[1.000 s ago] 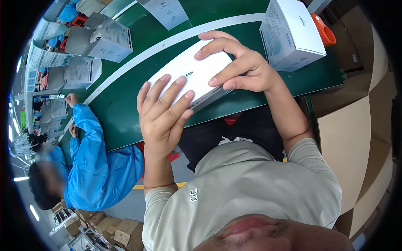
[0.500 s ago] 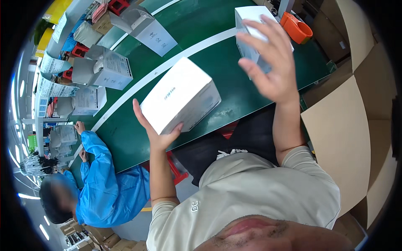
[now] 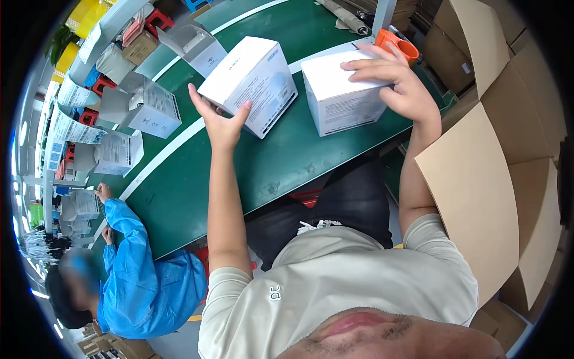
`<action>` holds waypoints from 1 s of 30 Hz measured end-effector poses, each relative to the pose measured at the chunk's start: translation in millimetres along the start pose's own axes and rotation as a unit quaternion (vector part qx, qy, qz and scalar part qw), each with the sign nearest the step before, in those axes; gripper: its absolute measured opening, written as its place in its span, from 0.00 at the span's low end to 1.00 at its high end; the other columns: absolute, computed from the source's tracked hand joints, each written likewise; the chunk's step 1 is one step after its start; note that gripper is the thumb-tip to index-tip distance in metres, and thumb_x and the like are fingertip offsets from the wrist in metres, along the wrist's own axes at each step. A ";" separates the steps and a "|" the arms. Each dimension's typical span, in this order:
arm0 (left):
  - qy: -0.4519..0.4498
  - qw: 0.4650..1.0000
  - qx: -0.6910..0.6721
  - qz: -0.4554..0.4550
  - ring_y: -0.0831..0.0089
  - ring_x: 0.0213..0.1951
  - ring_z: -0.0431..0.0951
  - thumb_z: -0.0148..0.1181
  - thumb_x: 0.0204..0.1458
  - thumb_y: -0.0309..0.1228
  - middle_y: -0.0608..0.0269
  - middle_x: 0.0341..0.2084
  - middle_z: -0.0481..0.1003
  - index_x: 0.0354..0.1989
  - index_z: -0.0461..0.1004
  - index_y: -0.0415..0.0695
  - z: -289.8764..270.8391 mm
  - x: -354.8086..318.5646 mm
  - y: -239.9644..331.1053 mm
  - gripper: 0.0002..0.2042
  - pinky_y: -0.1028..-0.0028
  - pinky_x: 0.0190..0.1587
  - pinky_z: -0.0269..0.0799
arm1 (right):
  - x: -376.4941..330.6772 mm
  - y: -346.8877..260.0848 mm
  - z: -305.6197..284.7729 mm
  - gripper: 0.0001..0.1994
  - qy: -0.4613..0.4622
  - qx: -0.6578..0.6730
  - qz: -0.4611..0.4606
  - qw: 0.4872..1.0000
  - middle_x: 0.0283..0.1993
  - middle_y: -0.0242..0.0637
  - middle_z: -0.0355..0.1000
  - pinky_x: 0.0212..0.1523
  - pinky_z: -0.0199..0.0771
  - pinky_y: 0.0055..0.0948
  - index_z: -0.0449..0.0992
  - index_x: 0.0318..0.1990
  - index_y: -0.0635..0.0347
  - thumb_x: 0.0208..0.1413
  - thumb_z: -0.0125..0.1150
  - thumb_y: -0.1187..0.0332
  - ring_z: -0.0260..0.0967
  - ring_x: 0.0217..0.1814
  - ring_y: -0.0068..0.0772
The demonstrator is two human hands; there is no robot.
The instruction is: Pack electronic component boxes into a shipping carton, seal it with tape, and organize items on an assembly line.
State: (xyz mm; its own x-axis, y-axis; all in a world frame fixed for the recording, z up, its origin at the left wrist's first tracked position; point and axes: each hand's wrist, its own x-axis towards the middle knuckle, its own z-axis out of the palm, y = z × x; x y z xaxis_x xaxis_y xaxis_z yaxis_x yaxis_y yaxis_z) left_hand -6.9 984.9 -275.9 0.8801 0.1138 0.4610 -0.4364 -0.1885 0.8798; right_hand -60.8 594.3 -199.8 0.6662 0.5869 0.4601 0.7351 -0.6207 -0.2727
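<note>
Now the left hand (image 3: 220, 122) grips the near end of a white box (image 3: 250, 82), tilted on the green belt (image 3: 239, 173). Just right of it, the right hand (image 3: 399, 84) clasps a second box (image 3: 344, 96) standing on the belt.

Beside us on the left sits a co-worker in a blue coat (image 3: 140, 281). We see open white boxes (image 3: 143, 107) lined along the green belt (image 3: 197, 185), an orange cup (image 3: 397, 45) at its far edge, and an open cardboard carton (image 3: 478, 191) on our right.
</note>
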 end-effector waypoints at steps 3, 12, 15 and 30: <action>-0.034 0.999 -0.015 -0.008 0.49 0.68 0.65 0.84 0.38 0.36 0.36 0.70 0.58 0.79 0.30 0.39 -4.9 -4.6 8.9 0.69 0.57 0.71 0.60 | 0.5 -15.8 9.9 0.17 0.201 -0.062 0.162 0.964 0.67 0.43 0.72 0.76 0.56 0.43 0.82 0.51 0.58 0.53 0.57 0.72 0.64 0.74 0.49; -0.084 0.994 0.050 0.058 0.51 0.66 0.67 0.88 0.31 0.39 0.41 0.67 0.62 0.79 0.36 0.39 50.3 -32.6 11.4 0.71 0.58 0.69 0.63 | 23.0 19.1 84.1 0.07 0.475 0.245 0.139 0.834 0.54 0.42 0.77 0.57 0.71 0.33 0.79 0.39 0.63 0.63 0.60 0.69 0.74 0.55 0.36; -0.104 0.990 0.000 0.093 0.52 0.65 0.68 0.89 0.29 0.40 0.42 0.65 0.64 0.78 0.39 0.38 38.1 -44.2 4.2 0.70 0.59 0.68 0.64 | 43.0 40.7 94.9 0.09 0.396 0.400 0.088 0.822 0.55 0.43 0.77 0.52 0.73 0.30 0.80 0.42 0.63 0.63 0.62 0.66 0.74 0.51 0.32; -0.199 0.974 0.044 0.097 0.53 0.52 0.79 0.71 0.57 0.44 0.46 0.66 0.66 0.72 0.56 0.38 70.2 -22.3 -16.7 0.41 0.62 0.55 0.76 | 36.1 70.9 9.9 0.33 0.234 0.247 0.436 0.833 0.62 0.50 0.75 0.62 0.72 0.31 0.72 0.68 0.62 0.67 0.59 0.44 0.73 0.64 0.41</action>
State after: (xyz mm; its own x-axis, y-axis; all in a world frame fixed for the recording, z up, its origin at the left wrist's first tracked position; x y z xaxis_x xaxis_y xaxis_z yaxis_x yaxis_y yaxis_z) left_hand -6.1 916.9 -309.0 0.7935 -0.3157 0.5202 -0.5990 -0.2544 0.7593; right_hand 16.6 576.7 -210.8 0.9368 -0.3148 0.1527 0.0357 -0.3480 -0.9368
